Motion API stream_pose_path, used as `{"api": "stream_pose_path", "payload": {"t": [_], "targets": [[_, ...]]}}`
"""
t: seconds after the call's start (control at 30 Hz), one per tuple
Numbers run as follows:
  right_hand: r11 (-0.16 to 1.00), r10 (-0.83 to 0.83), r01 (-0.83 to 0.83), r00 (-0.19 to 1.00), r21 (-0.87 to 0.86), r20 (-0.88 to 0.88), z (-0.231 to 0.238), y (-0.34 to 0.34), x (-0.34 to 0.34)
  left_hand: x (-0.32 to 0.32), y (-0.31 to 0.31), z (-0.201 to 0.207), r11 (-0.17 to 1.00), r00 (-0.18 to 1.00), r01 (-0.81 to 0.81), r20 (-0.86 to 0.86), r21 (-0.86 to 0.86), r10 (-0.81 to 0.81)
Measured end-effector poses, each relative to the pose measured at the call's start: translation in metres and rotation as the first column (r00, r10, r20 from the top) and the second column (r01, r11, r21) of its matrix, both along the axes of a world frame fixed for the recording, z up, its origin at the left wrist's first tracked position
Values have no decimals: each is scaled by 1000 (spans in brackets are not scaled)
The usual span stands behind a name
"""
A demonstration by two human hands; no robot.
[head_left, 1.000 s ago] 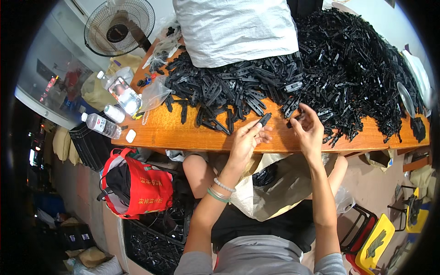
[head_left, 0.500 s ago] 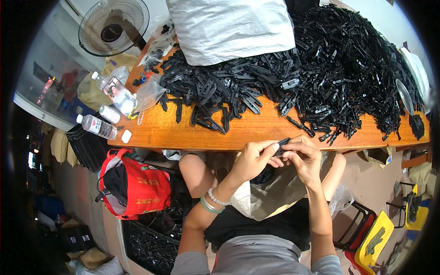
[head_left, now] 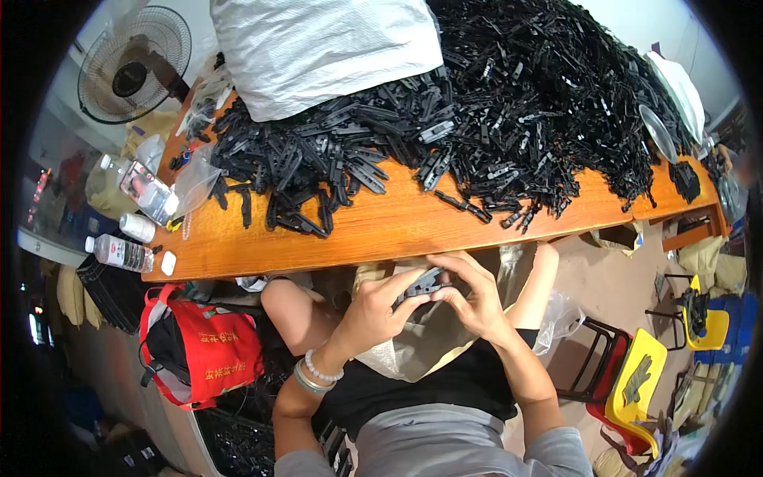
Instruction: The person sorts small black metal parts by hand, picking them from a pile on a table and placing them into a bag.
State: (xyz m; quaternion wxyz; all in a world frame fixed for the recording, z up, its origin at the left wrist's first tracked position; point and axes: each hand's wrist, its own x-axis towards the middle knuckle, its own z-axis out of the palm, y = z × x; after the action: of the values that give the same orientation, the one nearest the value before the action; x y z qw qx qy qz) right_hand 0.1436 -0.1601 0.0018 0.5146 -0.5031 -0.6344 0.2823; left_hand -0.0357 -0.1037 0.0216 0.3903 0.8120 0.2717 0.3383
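Both hands are closed on a small, dark plastic clip-like part (head_left: 427, 283), held above my lap just off the table's front edge. My left hand (head_left: 380, 308) grips its left end between thumb and fingers. From the other side, my right hand (head_left: 474, 298) pinches the part, its fingers arched over the top and hiding some of it. An open woven sack (head_left: 421, 343) lies across my lap under the hands. Beyond them, a large heap of similar narrow black plastic parts (head_left: 524, 111) covers much of the wooden table (head_left: 318, 253).
A white woven sack (head_left: 326, 56) rests on the heap. Bottles (head_left: 119, 253) stand at the table's left end, near a fan (head_left: 133, 67). A red bag (head_left: 203, 346) is on the left by my leg. Yellow chairs (head_left: 640, 381) stand at right.
My view has turned, so the table and heap appear farther left. Both hands have shifted their hold, and the part shows more fully between them, with the right fingers arched over it.
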Motion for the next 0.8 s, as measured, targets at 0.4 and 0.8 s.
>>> {"api": "stream_pose_path", "payload": {"t": [0.4,0.8], "targets": [[994,101,-103,994,-32,-51,1,-7,1,-6,-11,-5,1000,999,5,-48,15,-4],[1000,-23,21,996,21,89,0,-8,-1,-2,-7,-4,996,999,43,-32,77,-40]]}}
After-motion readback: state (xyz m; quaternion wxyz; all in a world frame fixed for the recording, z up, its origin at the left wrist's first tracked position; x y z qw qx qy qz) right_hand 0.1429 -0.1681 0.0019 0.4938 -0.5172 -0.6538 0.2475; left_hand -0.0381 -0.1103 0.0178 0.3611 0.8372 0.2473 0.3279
